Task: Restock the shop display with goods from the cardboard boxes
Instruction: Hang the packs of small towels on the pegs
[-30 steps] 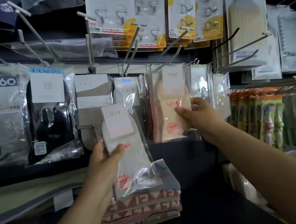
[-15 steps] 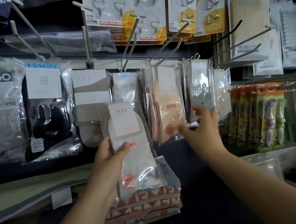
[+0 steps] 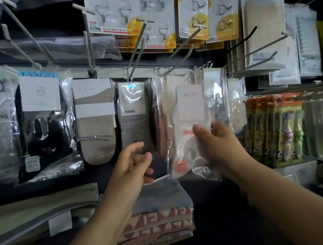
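Head view: bagged white sock (image 3: 189, 130)

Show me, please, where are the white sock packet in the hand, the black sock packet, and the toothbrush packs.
white sock packet (image 3: 189, 105): head view, on its paper label.
black sock packet (image 3: 49, 140): head view, on the black sock.
toothbrush packs (image 3: 283, 124): head view, on the front pack.

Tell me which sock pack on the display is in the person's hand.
The white sock pack, pinched by the right hand. It is held in front of the hanging row, while the grey, beige and black packs hang untouched.
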